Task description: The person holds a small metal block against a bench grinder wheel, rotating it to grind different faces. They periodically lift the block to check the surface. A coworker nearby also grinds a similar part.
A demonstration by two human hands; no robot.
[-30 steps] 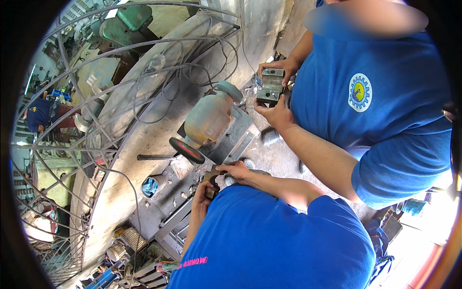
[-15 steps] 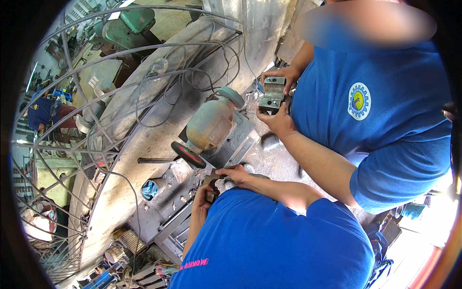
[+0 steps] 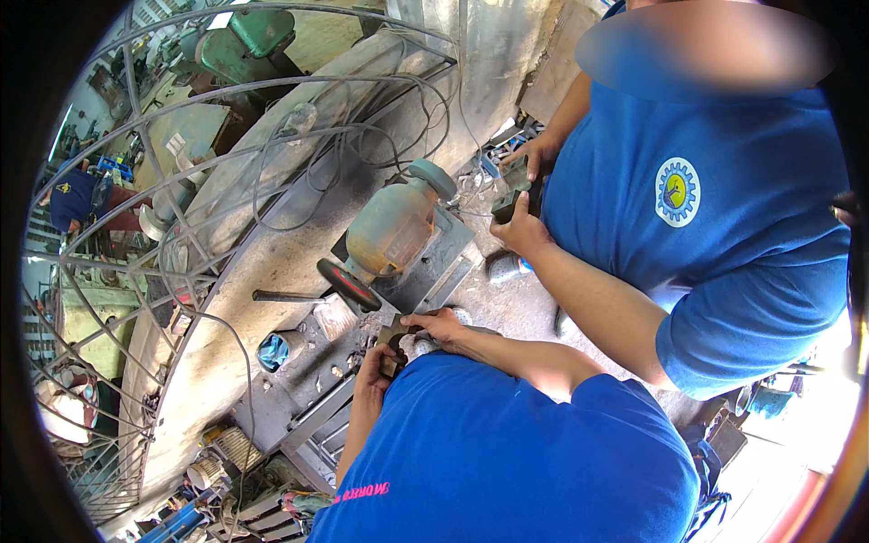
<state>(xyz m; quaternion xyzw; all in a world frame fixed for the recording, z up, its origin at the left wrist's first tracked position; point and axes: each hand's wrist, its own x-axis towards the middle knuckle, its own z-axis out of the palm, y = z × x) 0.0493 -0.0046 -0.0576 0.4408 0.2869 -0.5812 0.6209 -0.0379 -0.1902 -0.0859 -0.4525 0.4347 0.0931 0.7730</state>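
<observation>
In front of my chest, both my hands hold a brownish metal block (image 3: 390, 336) with a rounded notch cut in it. My left hand (image 3: 371, 371) grips its lower left end. My right hand (image 3: 438, 328) has its fingers closed on the upper right side. Parts of the block are hidden by my fingers and blue shirt. Just beyond the block stands a worn green-grey bench grinder (image 3: 389, 231), its dark wheel (image 3: 348, 285) with a red ring nearest my hands. The block and wheel are apart.
At the right, a co-worker in a blue shirt (image 3: 724, 244) holds a similar dark metal block (image 3: 505, 208) in both hands. A handled tool (image 3: 288, 297) lies left of the wheel. A curved metal grille (image 3: 145, 271) and loose cables (image 3: 317, 167) stretch along the left.
The co-worker has turned their block, so its notched face no longer shows. My hands keep hold of my block in nearly the same place. The view has shifted slightly.
</observation>
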